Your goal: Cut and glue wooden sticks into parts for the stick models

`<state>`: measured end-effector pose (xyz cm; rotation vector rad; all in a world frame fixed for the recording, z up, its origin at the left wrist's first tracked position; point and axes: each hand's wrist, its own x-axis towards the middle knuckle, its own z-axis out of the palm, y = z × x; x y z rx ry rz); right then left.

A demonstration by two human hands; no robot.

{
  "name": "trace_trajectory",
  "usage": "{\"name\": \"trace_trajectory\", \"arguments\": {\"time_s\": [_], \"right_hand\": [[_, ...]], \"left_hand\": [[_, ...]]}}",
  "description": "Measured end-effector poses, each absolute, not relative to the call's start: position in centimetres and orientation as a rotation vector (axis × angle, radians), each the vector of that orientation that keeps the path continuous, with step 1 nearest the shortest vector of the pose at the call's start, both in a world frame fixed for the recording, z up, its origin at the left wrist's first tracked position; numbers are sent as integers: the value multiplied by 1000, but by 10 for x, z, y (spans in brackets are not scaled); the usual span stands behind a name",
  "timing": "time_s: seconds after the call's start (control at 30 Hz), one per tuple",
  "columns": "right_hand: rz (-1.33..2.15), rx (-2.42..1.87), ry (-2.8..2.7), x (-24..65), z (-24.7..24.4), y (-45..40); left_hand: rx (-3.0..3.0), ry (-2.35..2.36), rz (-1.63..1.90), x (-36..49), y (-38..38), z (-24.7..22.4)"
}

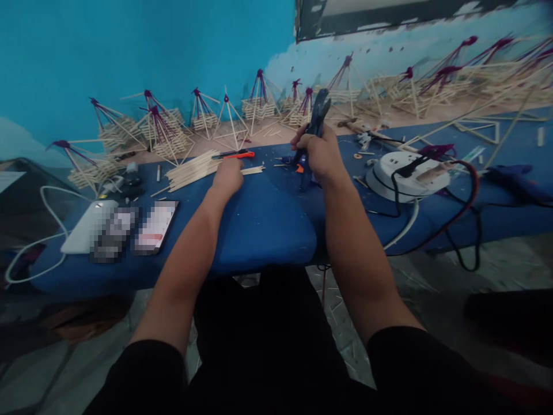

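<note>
My left hand (pixel 228 174) is closed over the right end of a bundle of thin wooden sticks (pixel 190 172), its fingertips turned away from me. A few stick ends poke out to its right. Just beyond it, an orange and black utility knife (pixel 235 154) lies across the sticks. My right hand (pixel 319 151) grips a dark plier-like tool (pixel 318 112), held upright above the table with its narrow end pointing up. Partly hidden beside that hand is a blue tool with an orange part (pixel 285 159).
Stick frames topped with purple yarn (pixel 259 86) line the wall side. A round white power strip (pixel 406 176) with cables stands at right, near a dark blue tool (pixel 514 178). Phones (pixel 158 226) and a white device (pixel 88 227) lie at left on the blue table (pixel 263 230).
</note>
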<state>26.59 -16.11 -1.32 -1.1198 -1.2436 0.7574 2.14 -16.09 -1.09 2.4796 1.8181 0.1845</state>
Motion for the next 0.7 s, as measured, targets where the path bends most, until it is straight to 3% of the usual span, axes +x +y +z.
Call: {"name": "trace_trajectory", "arguments": {"time_s": [0.7], "right_hand": [[798,-898,-1129,256,-6,-174]], "left_hand": [[2555,1798,57,20,-165,-6]]}}
